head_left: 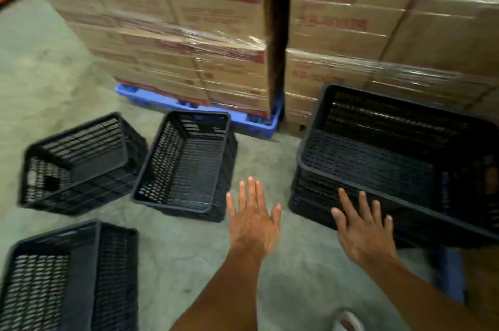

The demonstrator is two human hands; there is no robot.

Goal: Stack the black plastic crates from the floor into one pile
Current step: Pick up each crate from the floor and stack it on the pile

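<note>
Both hands empty, between crates: the pile is started on your right and three crates wait on the floor.

Your left hand [252, 218] hangs over bare concrete floor [62, 66] with fingers spread, holding nothing; your right hand [363, 228] is just as open, fingers splayed in front of the near wall of the stacked black perforated plastic crates [383, 158], though whether it touches them is unclear. That pile stands against the shrink-wrapped cardboard cartons [378, 33]. To your left lie the loose ones: an upright black mesh crate [186, 160] nearest your left hand, a tilted black crate [78, 163] beyond it, and a third black crate [64, 276] at the near left. You look ready to fetch the upright one; take both rims, lift it level, and lower it squarely into the pile.
</note>
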